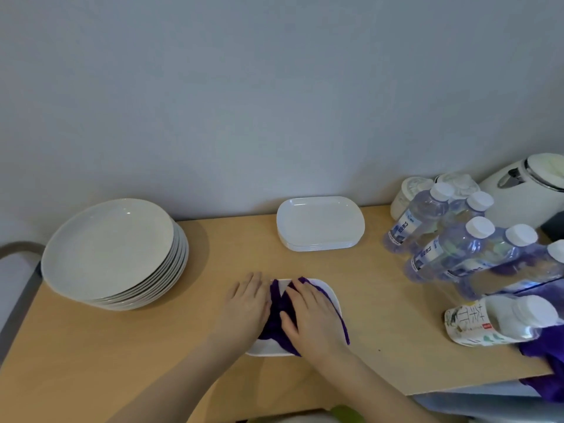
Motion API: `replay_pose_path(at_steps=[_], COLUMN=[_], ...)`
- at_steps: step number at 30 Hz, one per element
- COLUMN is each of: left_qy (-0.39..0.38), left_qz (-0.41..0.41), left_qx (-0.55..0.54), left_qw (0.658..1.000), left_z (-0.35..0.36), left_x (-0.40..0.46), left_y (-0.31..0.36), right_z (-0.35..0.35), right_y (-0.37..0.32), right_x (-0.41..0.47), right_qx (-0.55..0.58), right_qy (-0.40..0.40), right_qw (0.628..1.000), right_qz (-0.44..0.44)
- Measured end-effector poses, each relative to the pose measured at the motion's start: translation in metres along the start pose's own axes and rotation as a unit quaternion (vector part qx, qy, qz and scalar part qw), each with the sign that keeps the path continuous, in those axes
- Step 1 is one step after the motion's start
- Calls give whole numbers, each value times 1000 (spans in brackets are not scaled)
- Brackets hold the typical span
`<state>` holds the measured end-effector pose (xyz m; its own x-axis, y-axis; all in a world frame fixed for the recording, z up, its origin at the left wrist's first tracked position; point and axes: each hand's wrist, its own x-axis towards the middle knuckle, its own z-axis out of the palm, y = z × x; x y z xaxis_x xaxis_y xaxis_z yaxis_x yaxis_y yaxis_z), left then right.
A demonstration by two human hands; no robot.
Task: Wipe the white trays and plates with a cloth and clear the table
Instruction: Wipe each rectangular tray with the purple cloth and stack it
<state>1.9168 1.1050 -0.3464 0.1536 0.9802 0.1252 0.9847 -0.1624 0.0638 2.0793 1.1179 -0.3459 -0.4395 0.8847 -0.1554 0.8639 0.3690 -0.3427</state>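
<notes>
A small white rectangular tray [334,296] lies on the wooden table [381,315] near the front edge. A purple cloth [276,312] is spread over it. My right hand [314,319] presses flat on the cloth with straight fingers. My left hand [245,303] lies flat at the tray's left edge, fingers straight, touching the cloth. A stack of several white trays [320,222] stands at the back near the wall. A tall stack of round white plates [110,248] sits at the left.
Several clear water bottles [451,242] with white caps crowd the right side, with a tea bottle [500,323] lying on another purple cloth [546,355]. A white kettle [528,184] and lidded cups [409,193] stand at the back right. A chair back [18,270] is at the left.
</notes>
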Motion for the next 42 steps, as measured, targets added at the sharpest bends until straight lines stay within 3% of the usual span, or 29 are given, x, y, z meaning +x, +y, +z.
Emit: replay_pose_path(at_steps=[8, 16, 24, 34, 42], left_qy=[-61, -196, -165, -127, -134], left_qz=[23, 33, 38, 40, -1], left_qx=[-27, -107, -140, -129, -87], left_qw=[998, 974, 976, 983, 987], left_z=[-8, -4, 5, 2, 5], left_x=[-34, -44, -39, -40, -42], left_y=[-23, -51, -53, -55, -56], right_z=[12, 20, 24, 32, 28], right_y=[-3, -18, -43, -67, -51], right_x=[-15, -11, 10, 8, 1], right_qx=[-71, -67, -26, -16, -51], right_qy=[-5, 10, 28, -26, -60], right_qw=[997, 993, 994, 998, 995], right_qz=[29, 95, 101, -54, -67])
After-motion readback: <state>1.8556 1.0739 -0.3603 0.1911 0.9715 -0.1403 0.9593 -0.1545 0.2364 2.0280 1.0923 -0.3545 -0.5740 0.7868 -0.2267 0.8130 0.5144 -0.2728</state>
